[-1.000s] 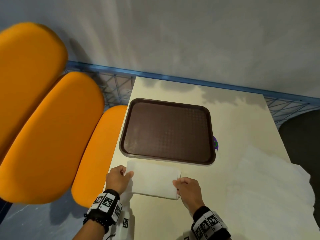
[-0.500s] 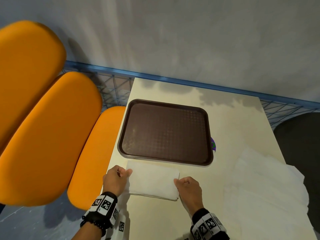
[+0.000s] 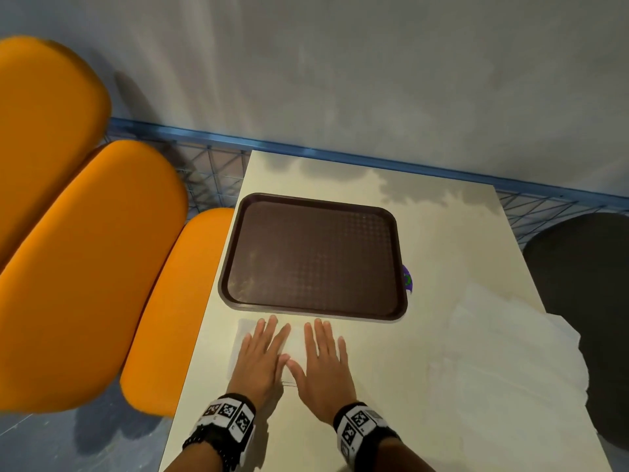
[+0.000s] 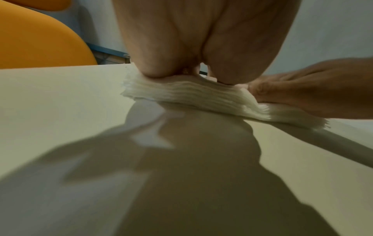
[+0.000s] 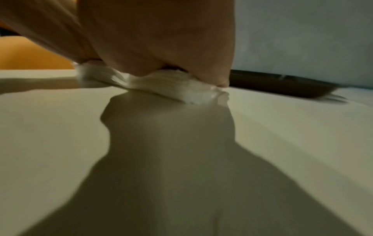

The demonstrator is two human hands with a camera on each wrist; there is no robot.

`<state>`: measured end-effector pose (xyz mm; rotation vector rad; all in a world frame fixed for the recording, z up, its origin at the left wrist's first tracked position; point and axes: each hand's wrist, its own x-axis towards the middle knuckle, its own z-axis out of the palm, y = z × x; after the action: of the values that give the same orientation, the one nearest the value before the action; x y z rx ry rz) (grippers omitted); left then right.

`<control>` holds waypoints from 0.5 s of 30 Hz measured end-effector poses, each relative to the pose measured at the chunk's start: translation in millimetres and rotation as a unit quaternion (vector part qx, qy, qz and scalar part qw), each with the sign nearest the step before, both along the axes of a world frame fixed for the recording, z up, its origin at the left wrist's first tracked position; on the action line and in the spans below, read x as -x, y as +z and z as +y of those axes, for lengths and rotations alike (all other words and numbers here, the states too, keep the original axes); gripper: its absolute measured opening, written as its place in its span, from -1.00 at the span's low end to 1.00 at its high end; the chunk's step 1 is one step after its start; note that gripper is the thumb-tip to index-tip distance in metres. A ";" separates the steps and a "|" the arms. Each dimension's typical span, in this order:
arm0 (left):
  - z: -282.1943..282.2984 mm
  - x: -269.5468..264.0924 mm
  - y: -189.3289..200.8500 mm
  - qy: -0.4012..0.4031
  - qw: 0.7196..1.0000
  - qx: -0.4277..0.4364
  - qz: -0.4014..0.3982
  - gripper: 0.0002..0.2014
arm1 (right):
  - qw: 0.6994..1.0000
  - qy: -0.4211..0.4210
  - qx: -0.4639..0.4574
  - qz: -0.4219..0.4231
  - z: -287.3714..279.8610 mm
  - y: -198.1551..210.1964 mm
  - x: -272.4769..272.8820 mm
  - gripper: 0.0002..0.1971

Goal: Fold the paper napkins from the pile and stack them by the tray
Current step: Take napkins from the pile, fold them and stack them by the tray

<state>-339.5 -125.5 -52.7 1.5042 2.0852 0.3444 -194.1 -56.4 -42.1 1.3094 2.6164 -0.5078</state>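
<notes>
A stack of folded white napkins (image 3: 296, 338) lies on the cream table just in front of the dark brown tray (image 3: 315, 255). Both my hands lie flat on it with straight, spread fingers. My left hand (image 3: 260, 356) covers its left part and my right hand (image 3: 323, 361) its right part, thumbs almost touching. The left wrist view shows the palm pressing the layered stack (image 4: 181, 94), with my right hand (image 4: 315, 89) beside it. In the right wrist view the palm squashes the stack (image 5: 167, 86), and the tray (image 5: 282, 87) lies behind. The loose pile of unfolded napkins (image 3: 503, 352) is at the right.
Orange padded seats (image 3: 85, 267) stand left of the table, past its left edge (image 3: 204, 335). A dark round seat (image 3: 585, 284) is at the right. A blue rail and wire mesh (image 3: 374, 158) run behind the table below a grey wall. A small purple thing (image 3: 407, 278) peeks from the tray's right side.
Both hands left the stack's side edges, where they held it with curled fingers, and now lie flat on top of it, close together. The head view shifted slightly.
</notes>
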 end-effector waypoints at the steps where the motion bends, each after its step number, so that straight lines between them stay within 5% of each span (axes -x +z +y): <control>1: -1.9 -1.5 -1.0 -0.006 1.000 0.004 0.012 -0.39 | 1.000 -0.005 0.002 0.001 -0.1 -3.0 -3.2 -0.26; 4: -1.8 0.5 -9.1 -0.010 0.997 0.031 0.076 -0.42 | 1.000 0.003 -0.006 0.000 2.5 -4.6 -3.7 -0.23; 8: -2.4 -0.4 -10.4 0.005 0.994 0.048 0.095 -0.22 | 0.999 0.022 0.020 -0.013 3.6 2.5 -4.6 -0.21; 11: 0.6 3.2 -6.9 0.005 0.992 0.076 0.105 -0.32 | 0.996 0.046 0.068 -0.015 13.1 18.8 -5.0 -0.24; 15: 7.4 0.6 12.5 0.031 0.995 0.068 0.059 -0.05 | 0.987 -0.024 0.114 0.110 31.7 45.5 -29.8 -0.44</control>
<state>-340.0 -118.1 -40.3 1.4128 2.2038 0.1364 -164.3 -24.6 3.4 1.3101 2.6013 -0.9812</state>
